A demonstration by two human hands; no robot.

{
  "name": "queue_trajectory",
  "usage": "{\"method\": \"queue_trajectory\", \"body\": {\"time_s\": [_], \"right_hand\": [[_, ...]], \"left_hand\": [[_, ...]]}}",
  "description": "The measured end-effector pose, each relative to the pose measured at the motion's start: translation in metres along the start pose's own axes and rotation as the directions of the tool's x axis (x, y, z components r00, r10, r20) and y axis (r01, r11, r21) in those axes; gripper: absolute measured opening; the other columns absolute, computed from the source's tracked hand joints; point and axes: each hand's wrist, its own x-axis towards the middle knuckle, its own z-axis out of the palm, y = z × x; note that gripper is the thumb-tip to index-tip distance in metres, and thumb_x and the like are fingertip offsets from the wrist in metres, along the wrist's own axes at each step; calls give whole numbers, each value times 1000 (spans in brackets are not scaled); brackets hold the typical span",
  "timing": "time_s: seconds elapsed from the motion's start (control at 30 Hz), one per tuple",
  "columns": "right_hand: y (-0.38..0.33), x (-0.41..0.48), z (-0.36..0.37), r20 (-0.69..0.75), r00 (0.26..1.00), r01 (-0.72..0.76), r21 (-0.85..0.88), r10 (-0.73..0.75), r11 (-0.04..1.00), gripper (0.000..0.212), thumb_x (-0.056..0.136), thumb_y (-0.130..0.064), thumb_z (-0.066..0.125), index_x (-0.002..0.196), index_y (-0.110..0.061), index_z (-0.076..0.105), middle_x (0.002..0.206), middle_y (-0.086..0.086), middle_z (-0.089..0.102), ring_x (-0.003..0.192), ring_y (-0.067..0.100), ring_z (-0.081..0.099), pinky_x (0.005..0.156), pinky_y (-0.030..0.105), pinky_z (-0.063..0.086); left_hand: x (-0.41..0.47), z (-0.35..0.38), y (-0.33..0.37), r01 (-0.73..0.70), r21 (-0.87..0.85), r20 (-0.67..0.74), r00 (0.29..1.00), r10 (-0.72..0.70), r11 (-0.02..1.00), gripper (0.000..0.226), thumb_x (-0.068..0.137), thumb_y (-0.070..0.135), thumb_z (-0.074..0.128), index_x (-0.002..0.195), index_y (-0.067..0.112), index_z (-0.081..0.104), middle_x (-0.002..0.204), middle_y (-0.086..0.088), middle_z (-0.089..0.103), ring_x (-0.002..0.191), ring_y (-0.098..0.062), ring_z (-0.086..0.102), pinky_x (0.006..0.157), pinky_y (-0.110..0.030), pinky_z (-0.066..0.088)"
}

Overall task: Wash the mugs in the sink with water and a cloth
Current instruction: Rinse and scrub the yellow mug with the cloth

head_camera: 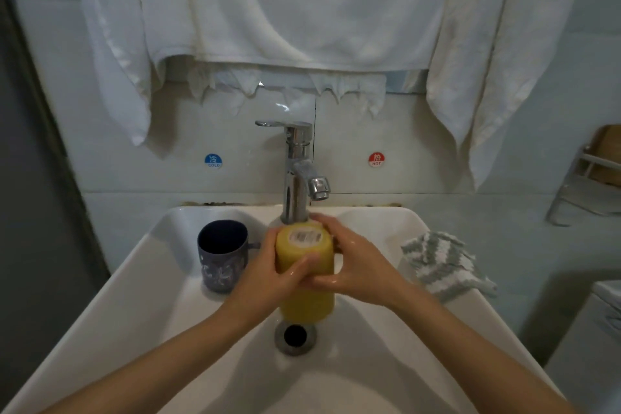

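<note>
Frame centre: yellow mug upside down over sink drain, left hand and right hand wrapped around it, wet fingers overlapping across front.

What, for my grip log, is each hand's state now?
Left hand: holds the yellow mug.
Right hand: holds the same mug.

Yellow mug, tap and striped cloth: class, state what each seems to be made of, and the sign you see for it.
Yellow mug: probably glazed ceramic, possibly plastic; smooth, even, opaque colour.
Tap: polished chromed metal; mirror-like reflections.
Striped cloth: knitted or woven textile yarn; ribbed grey-and-white texture, soft folds.
</note>
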Motion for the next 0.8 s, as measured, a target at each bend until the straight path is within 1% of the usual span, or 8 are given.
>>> {"method": "queue_trajectory", "body": {"time_s": [0.07, 0.17, 0.27, 0.4, 0.53, 0.63, 0.73, 0.8], "right_hand": [[7, -2, 8, 198, 968, -118, -178, 153, 977, 95, 70, -51, 74, 145, -34, 19, 137, 0, 48, 119, 19, 50, 98, 36, 47], [-5, 1, -5, 105, 991, -84, -6, 84, 996, 96, 70, -39, 78, 144, -38, 17, 137, -6, 45, 120, 14, 48, 99, 31, 46], [-17, 2, -17, 10, 1000, 20, 98, -21, 995, 91, 70, -29, 81, 135, -47, 20, 131, -14, 44, 117, 4, 47, 97, 24, 46], [2, -4, -6, 247, 950, -144, -194, 190, 970, 90, 74, -49, 72, 144, -36, 17, 137, 1, 47, 119, 19, 49, 100, 36, 46], [6, 2, -19, 141, 974, -164, -93, 176, 982, 85, 77, -44, 71, 144, -37, 19, 137, -1, 45, 120, 20, 49, 99, 35, 47], [6, 2, -22, 183, 971, -141, -72, 152, 987, 85, 77, -35, 74, 143, -36, 20, 141, -2, 43, 124, 19, 47, 102, 39, 45], [6, -2, -29, 305, 937, -138, -120, 168, 983, 86, 74, -39, 75, 143, -39, 25, 143, -8, 41, 127, 13, 43, 107, 35, 39], [11, -3, -45, 242, 953, -123, -246, 184, 961, 72, 75, -47, 71, 138, -40, 38, 141, -11, 44, 128, 9, 40, 109, 32, 34]], "left_hand": [[-3, 0, -8, 296, -33, 179, 942, -285, 955, 75, 65, 56, 70, 127, 23, 42, 127, 1, 52, 114, -20, 54, 97, -40, 49], [-5, 1, -3, 46, 15, -48, 998, -45, 999, 62, 68, 49, 64, 121, 28, 40, 114, 11, 53, 105, -11, 54, 85, -25, 50], [-8, 1, 8, -148, 42, -175, 973, 153, 988, 63, 61, 47, 64, 118, 35, 39, 104, 26, 51, 97, 2, 55, 69, -12, 50], [3, 6, -6, 265, 111, 55, 961, -272, 958, 65, 70, 58, 62, 122, 24, 43, 122, 1, 53, 109, -18, 55, 89, -33, 52], [10, 10, -1, 126, 140, 31, 991, -131, 982, 82, 56, 60, 60, 126, 24, 36, 123, 3, 47, 109, -15, 50, 86, -27, 48], [9, 10, -1, 86, 99, 74, 993, -94, 991, 70, 66, 46, 72, 123, 26, 36, 121, 6, 49, 108, -12, 52, 78, -19, 49], [6, 12, -14, 17, 120, 17, 1000, -20, 993, 67, 59, 47, 73, 116, 30, 41, 117, 9, 52, 105, -10, 53, 72, -15, 49], [2, 11, -19, -6, 129, -17, 1000, 9, 992, 71, 53, 51, 72, 114, 32, 41, 110, 17, 52, 105, -8, 52, 70, -12, 46]]}}
